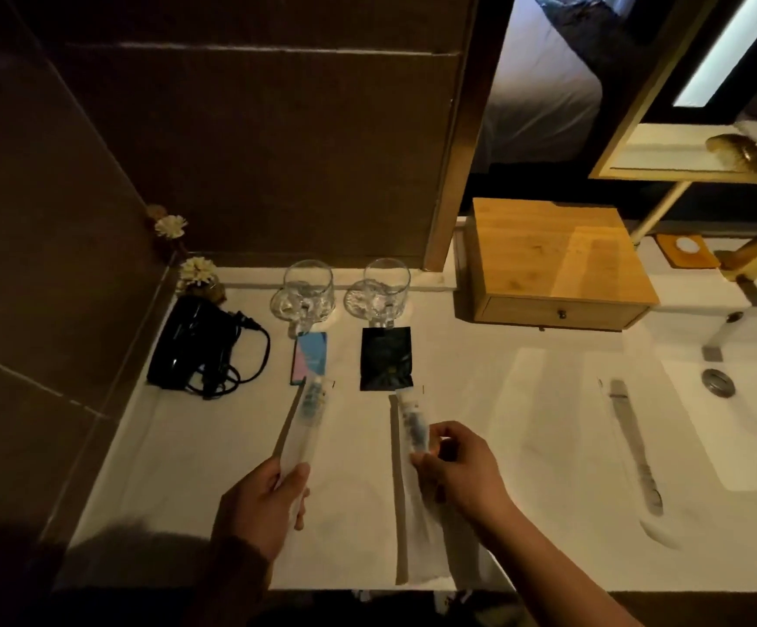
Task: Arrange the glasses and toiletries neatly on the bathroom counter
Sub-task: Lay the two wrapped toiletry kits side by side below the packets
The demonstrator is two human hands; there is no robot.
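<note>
The left hand (263,504) pinches the near end of the left dental kit (306,423), whose long axis runs toward one o'clock, its tip touching the blue sachet (311,357). The right hand (458,468) pinches the right dental kit (408,481) at mid-length; it lies nearly twelve to six, below the black sachet (385,358). Two glasses (308,289) stand at twelve on the white counter (525,423). A hairdryer (200,346) sits at ten, a wooden box (553,260) at one.

Left hand (262,504) emerges from a dark long sleeve (231,576); right forearm (562,558) is bare.
</note>
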